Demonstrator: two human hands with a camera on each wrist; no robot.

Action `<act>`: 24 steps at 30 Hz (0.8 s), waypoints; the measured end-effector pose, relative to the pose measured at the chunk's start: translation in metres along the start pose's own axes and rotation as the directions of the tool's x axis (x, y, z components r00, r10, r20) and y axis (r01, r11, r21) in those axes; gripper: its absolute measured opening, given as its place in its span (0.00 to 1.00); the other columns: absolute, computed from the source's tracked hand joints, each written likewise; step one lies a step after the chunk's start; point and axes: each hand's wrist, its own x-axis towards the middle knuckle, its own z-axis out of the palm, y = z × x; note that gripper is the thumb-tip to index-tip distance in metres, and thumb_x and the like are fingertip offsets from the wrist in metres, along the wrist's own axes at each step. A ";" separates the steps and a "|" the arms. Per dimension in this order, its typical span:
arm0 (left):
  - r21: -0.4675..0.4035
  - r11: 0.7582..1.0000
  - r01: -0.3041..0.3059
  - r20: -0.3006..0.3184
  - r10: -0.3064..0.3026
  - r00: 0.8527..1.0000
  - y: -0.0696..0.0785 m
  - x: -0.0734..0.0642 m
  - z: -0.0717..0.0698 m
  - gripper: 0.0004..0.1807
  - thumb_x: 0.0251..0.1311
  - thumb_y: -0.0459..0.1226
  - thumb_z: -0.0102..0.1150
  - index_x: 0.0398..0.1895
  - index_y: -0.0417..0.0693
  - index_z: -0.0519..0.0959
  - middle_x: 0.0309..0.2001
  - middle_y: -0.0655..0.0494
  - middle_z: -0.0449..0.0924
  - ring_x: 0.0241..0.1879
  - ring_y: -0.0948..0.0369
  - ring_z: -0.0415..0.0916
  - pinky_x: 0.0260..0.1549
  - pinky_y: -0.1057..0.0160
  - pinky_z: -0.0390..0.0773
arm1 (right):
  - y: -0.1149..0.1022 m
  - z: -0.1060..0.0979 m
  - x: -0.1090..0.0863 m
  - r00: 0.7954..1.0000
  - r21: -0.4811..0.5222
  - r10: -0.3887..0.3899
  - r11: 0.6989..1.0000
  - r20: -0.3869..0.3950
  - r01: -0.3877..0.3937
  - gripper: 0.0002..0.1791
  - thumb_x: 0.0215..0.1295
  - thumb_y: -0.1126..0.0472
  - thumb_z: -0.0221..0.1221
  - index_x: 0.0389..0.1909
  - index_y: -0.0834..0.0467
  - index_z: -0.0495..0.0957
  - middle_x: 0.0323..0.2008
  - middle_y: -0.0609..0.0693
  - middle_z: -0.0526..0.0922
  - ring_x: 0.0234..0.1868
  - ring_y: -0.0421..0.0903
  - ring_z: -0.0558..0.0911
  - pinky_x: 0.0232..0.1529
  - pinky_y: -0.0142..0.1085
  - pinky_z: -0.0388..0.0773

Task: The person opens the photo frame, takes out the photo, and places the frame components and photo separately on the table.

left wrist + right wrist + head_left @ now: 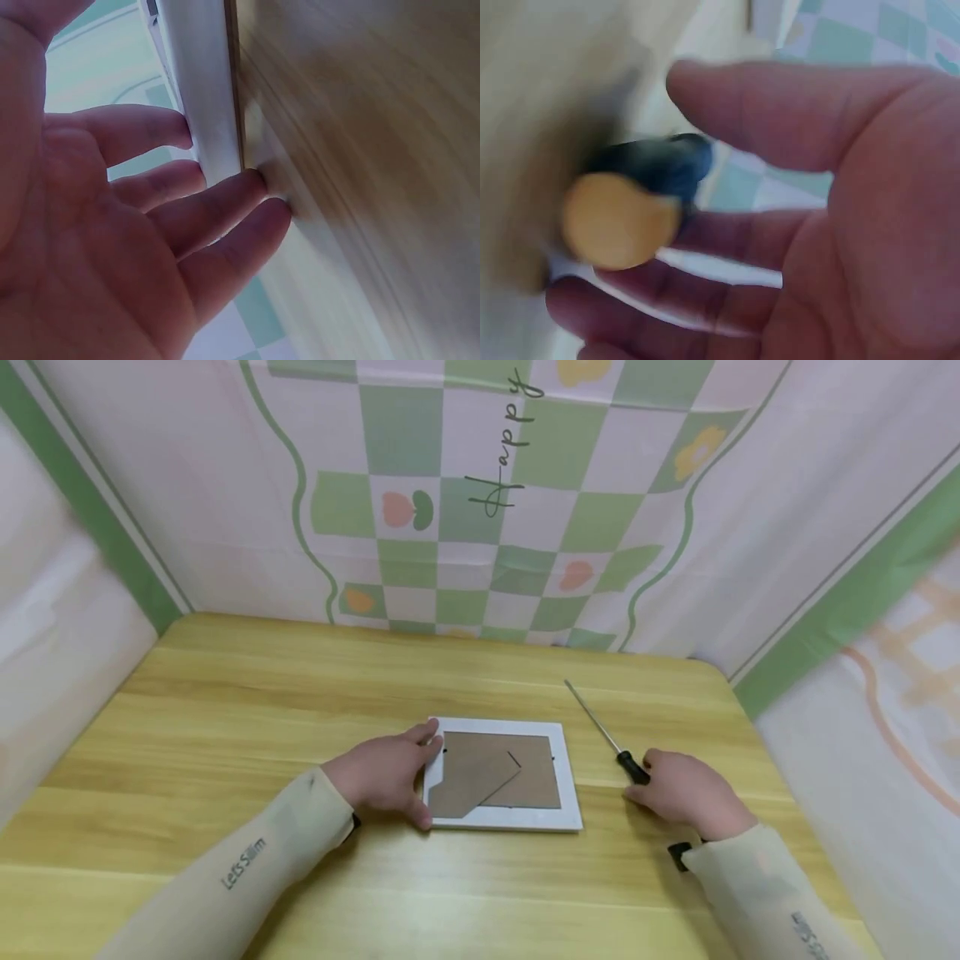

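A white picture frame lies with its brown backing board facing up on the table. My left hand is at the frame's left end, thumb by the near corner and fingers by the far one. In the left wrist view its fingertips touch the frame's side edge, loosely bent. To the right lies a screwdriver with a black handle and long thin shaft. My right hand is around the handle's end, and the right wrist view shows thumb and fingers spread about the orange handle butt.
The wood-grain table runs back to a checkered curtain printed "Happy". White and green curtain sides flank the table. The screwdriver's tip points away, toward the back of the table.
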 end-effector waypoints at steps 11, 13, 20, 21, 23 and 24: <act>-0.010 1.000 -0.011 -0.013 0.011 1.000 -0.003 -0.002 0.000 0.60 0.43 0.58 0.78 0.76 0.41 0.59 0.78 0.47 0.45 0.68 0.49 0.63 0.61 0.53 0.68 | 0.017 0.005 0.003 0.998 0.102 0.054 0.993 -0.030 -0.051 0.14 0.66 0.53 0.61 0.29 0.59 0.74 0.21 0.49 0.72 0.22 0.48 0.71 0.26 0.41 0.66; -0.006 1.000 -0.010 -0.016 0.010 1.000 -0.003 -0.002 0.000 0.60 0.43 0.58 0.78 0.76 0.41 0.59 0.78 0.46 0.46 0.68 0.48 0.63 0.60 0.52 0.69 | 0.021 0.001 0.004 0.995 0.186 0.085 0.980 -0.047 -0.075 0.15 0.67 0.52 0.60 0.34 0.62 0.77 0.24 0.51 0.75 0.24 0.49 0.72 0.26 0.41 0.66; 0.007 1.000 -0.007 -0.021 0.007 1.000 -0.002 -0.002 0.000 0.60 0.43 0.58 0.78 0.76 0.41 0.59 0.78 0.46 0.46 0.67 0.48 0.65 0.58 0.53 0.70 | 0.041 -0.004 0.010 0.959 0.609 0.261 0.781 -0.112 -0.141 0.30 0.75 0.43 0.52 0.56 0.68 0.72 0.40 0.59 0.84 0.34 0.50 0.82 0.33 0.41 0.78; 0.008 1.000 -0.006 -0.022 0.006 1.000 -0.001 -0.002 -0.001 0.60 0.43 0.58 0.78 0.76 0.41 0.59 0.78 0.46 0.46 0.67 0.48 0.65 0.58 0.52 0.71 | 0.044 -0.003 0.011 0.952 0.677 0.279 0.725 -0.123 -0.125 0.30 0.75 0.44 0.52 0.58 0.69 0.71 0.43 0.59 0.84 0.36 0.49 0.84 0.36 0.41 0.81; 0.009 1.000 -0.006 -0.025 0.006 1.000 -0.001 -0.002 -0.001 0.60 0.43 0.58 0.78 0.76 0.42 0.59 0.78 0.46 0.47 0.67 0.48 0.65 0.58 0.52 0.71 | 0.048 -0.002 0.012 0.944 0.810 0.299 0.583 -0.139 -0.066 0.31 0.76 0.47 0.53 0.64 0.70 0.67 0.46 0.57 0.85 0.42 0.45 0.86 0.44 0.40 0.82; 0.010 1.000 -0.006 -0.027 0.006 1.000 -0.001 -0.002 -0.001 0.60 0.43 0.58 0.78 0.76 0.42 0.59 0.78 0.46 0.47 0.67 0.48 0.66 0.57 0.52 0.71 | 0.050 -0.001 0.012 0.942 0.873 0.305 0.486 -0.139 -0.029 0.31 0.75 0.49 0.55 0.64 0.70 0.66 0.46 0.56 0.85 0.43 0.43 0.86 0.45 0.39 0.81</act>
